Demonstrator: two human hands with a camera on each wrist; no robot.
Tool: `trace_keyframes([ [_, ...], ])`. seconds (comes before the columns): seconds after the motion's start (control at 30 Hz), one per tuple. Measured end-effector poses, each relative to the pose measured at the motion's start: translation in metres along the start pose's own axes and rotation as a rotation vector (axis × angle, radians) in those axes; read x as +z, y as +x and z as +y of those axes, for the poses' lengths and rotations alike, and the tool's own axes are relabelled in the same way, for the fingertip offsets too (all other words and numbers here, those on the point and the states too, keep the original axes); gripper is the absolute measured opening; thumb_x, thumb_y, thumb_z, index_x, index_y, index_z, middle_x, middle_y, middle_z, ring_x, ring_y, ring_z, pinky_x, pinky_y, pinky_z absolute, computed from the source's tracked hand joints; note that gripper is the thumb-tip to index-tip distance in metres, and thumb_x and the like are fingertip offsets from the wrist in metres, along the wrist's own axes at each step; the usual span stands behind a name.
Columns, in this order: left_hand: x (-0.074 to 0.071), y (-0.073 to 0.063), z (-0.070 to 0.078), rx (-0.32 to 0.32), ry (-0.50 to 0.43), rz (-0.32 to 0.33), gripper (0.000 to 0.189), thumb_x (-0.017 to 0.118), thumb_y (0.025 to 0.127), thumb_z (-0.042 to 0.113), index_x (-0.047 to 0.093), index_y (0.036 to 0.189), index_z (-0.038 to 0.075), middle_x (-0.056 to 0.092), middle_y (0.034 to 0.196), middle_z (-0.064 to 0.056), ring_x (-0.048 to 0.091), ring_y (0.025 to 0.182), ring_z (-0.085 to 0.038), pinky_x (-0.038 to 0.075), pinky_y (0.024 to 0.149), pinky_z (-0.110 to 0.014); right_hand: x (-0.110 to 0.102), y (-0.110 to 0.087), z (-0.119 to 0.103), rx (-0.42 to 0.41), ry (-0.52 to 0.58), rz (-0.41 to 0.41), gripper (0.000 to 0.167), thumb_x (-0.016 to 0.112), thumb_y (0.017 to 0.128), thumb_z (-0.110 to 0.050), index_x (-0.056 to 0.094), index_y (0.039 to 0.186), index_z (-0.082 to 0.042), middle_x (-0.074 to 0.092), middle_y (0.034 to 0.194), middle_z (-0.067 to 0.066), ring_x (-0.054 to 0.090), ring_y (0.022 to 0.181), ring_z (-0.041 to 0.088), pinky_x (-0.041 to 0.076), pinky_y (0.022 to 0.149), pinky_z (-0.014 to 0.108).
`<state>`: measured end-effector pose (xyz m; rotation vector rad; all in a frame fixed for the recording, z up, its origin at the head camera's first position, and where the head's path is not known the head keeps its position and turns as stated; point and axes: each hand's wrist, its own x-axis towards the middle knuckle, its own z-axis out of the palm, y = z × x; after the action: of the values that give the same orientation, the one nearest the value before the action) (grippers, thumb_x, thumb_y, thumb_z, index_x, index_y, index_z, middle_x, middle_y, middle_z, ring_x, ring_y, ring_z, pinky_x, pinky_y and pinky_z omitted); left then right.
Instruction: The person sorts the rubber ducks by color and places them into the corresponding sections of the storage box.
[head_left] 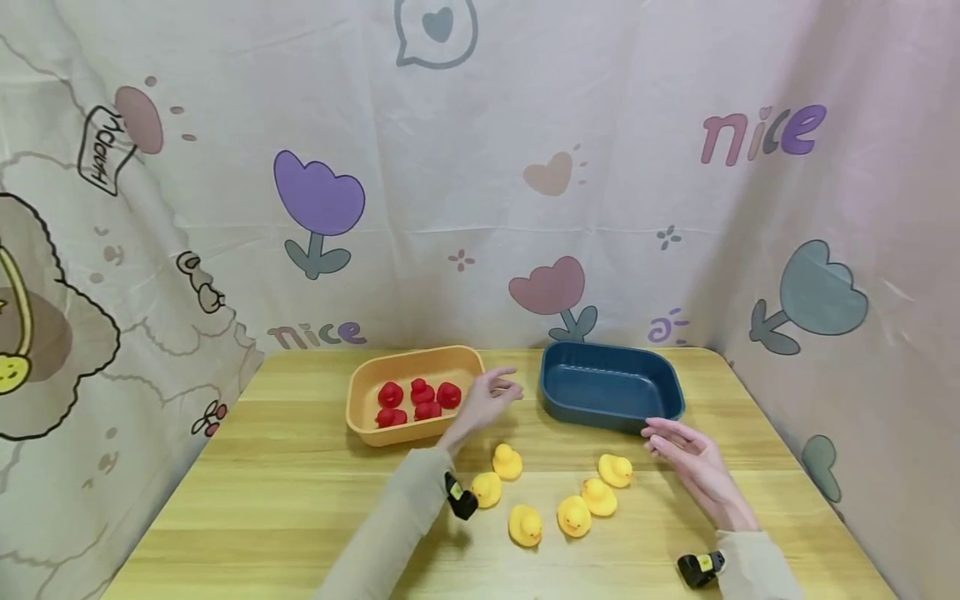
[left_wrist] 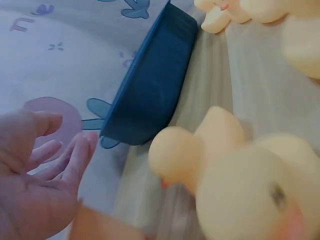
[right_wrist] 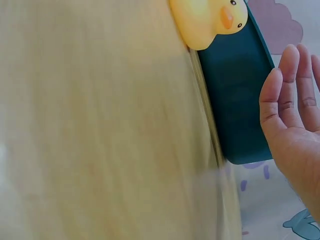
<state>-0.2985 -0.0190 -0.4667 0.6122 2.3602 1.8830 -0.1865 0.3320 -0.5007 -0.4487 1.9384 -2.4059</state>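
My left hand (head_left: pixel 483 402) hovers at the right end of a yellow-orange tray (head_left: pixel 367 435), its fingers loosely bent and holding nothing. Several small red ducks (head_left: pixel 422 392) lie inside that tray. My right hand (head_left: pixel 693 462) is beside the near right corner of a dark blue tray (head_left: pixel 607 385), with relaxed fingers and nothing in them. No objects lie in the blue tray. Between the arms, several yellow rubber ducks stand on the table, among them one (head_left: pixel 507 462) near my left wrist and one (head_left: pixel 616 470) in front of the blue tray. The left wrist view shows a yellow duck (left_wrist: pixel 175 155) up close.
The wooden table (head_left: pixel 247 500) ends at the back and right against a white printed curtain (head_left: pixel 450 208). Small black wrist cameras (head_left: pixel 461 497) sit on both sleeves. More yellow ducks (head_left: pixel 525 526) stand toward the near middle of the table.
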Motion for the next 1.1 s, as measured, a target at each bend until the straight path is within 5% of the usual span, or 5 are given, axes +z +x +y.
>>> trace_keyframes([
  [0.3, 0.029, 0.025, -0.008, -0.119, 0.094, -0.109, 0.051, 0.06, 0.101, 0.016, 0.046, 0.146, -0.001, 0.069, 0.117, -0.028, 0.071, 0.102, -0.043, 0.059, 0.094, -0.045, 0.003, -0.002, 0.004, 0.0, 0.007, 0.006, 0.036, 0.048, 0.101, 0.006, 0.058, 0.135, 0.003, 0.073, 0.117, 0.002, 0.071, 0.1, 0.011, 0.06, 0.089, 0.025],
  [0.6, 0.037, 0.039, -0.01, -0.195, -0.048, -0.105, 0.054, 0.06, 0.099, 0.005, 0.043, 0.15, 0.003, 0.068, 0.112, -0.028, 0.069, 0.101, -0.046, 0.059, 0.094, -0.051, 0.006, 0.001, 0.005, 0.015, 0.019, 0.001, 0.036, 0.047, 0.101, 0.007, 0.06, 0.134, 0.001, 0.074, 0.117, -0.001, 0.071, 0.1, 0.011, 0.06, 0.09, 0.025],
  [0.8, 0.03, 0.038, -0.016, -0.203, -0.124, -0.114, 0.055, 0.056, 0.098, -0.001, 0.042, 0.151, 0.002, 0.068, 0.106, -0.027, 0.067, 0.101, -0.047, 0.058, 0.097, -0.051, 0.009, 0.003, 0.005, 0.047, -0.005, 0.009, 0.035, 0.049, 0.101, 0.004, 0.06, 0.134, 0.0, 0.074, 0.116, -0.002, 0.07, 0.099, 0.009, 0.06, 0.089, 0.024],
  [1.1, 0.011, 0.027, -0.022, -0.156, -0.084, -0.096, 0.057, 0.054, 0.097, -0.003, 0.038, 0.152, -0.002, 0.066, 0.105, -0.031, 0.064, 0.101, -0.05, 0.056, 0.099, -0.053, 0.013, 0.006, 0.006, 0.076, -0.1, -0.011, 0.035, 0.053, 0.1, 0.002, 0.058, 0.135, 0.002, 0.073, 0.117, -0.004, 0.069, 0.101, 0.008, 0.06, 0.087, 0.025],
])
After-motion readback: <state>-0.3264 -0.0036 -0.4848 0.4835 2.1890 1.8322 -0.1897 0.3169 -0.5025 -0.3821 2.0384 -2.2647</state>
